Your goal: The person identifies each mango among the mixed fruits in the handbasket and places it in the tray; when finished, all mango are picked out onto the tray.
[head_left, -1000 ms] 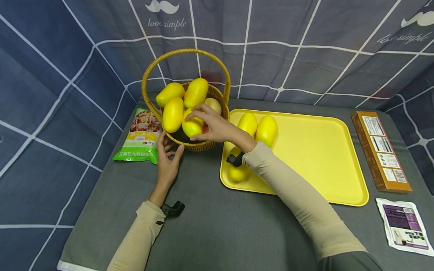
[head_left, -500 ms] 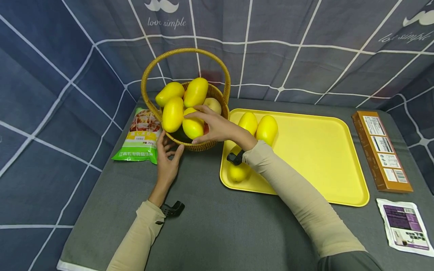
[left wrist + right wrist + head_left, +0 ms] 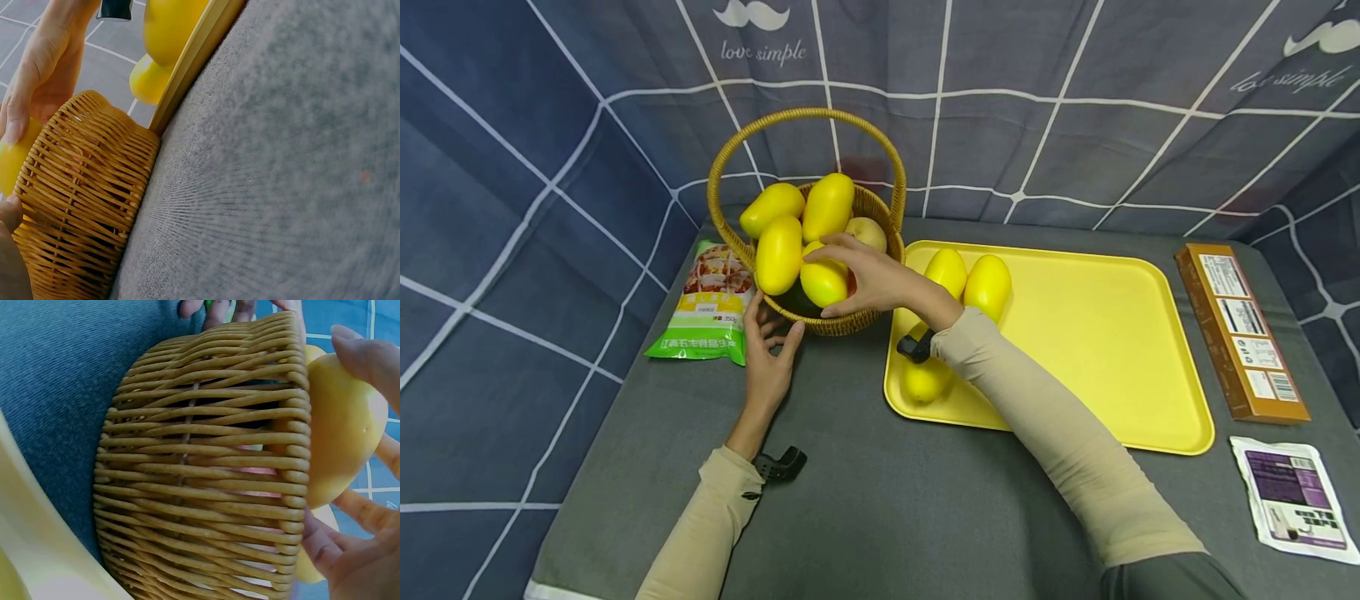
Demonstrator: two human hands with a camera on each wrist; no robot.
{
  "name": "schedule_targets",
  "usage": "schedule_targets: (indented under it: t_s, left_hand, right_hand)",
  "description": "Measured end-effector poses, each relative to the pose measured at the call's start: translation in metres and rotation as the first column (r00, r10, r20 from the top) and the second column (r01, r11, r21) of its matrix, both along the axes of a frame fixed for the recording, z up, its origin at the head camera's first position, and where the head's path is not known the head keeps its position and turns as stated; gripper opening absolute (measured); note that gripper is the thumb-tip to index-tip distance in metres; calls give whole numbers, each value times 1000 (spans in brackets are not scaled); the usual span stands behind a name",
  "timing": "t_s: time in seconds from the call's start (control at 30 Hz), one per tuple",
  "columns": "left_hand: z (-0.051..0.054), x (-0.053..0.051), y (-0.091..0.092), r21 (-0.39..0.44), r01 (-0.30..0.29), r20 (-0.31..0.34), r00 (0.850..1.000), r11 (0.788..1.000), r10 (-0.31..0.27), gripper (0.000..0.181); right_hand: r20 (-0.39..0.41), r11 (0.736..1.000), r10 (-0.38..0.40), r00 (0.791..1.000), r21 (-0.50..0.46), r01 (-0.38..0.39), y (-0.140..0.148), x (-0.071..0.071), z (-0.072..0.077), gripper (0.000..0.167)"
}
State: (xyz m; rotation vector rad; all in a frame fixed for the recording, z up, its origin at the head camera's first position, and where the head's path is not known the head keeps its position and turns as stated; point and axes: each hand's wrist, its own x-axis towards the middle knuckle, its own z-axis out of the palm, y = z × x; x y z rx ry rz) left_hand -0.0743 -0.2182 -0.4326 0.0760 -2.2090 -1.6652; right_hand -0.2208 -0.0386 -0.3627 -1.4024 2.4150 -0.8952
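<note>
In the head view, a brown wicker basket [image 3: 838,327] with a tall arched handle holds several yellow mangoes, a pale round fruit [image 3: 867,233] and a dark green item at the bottom. My right hand [image 3: 880,279] grips the mango [image 3: 822,282] nearest the basket's front right, thumb and fingers on opposite sides. The right wrist view shows this mango [image 3: 344,431] standing partly above the rim. My left hand [image 3: 767,358] rests against the basket's front left side, fingers spread loosely. Its thumb [image 3: 9,214] is by the rim in the left wrist view.
A yellow tray [image 3: 1097,350] right of the basket bears several mangoes [image 3: 988,287], partly behind my right wrist. A green food bag [image 3: 703,308] lies left of the basket. An orange-brown box [image 3: 1240,333] and a white-and-purple pouch [image 3: 1296,500] lie at the far right.
</note>
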Motion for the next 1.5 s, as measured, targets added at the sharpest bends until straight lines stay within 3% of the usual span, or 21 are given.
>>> schedule_targets:
  t_s: [0.27,0.57,1.03,1.27,1.5]
  left_hand:
    - [-1,-1,1,2,1,-4,1000,1000,-1,72]
    - [0,0,1,9,-1,-1,1000,1000,1,72]
    - [-3,1,-1,21,-10,9,1000,1000,10,72]
    - [-1,1,1,21,-6,16,1000,1000,6,72]
    - [0,0,1,26,-8,19,1000,1000,7,71]
  right_hand:
    - [-17,996,-17,1000,-89,15,9,3,-1,75]
    - [-104,990,-44,994,-139,29,26,10,7,72]
    - [-85,955,-159,984,-267,131,79,19,4,73]
    - [-128,932,-224,966,-318,174,113,20,1,72]
    - [-142,925,-286,948,-301,234,138,24,-5,73]
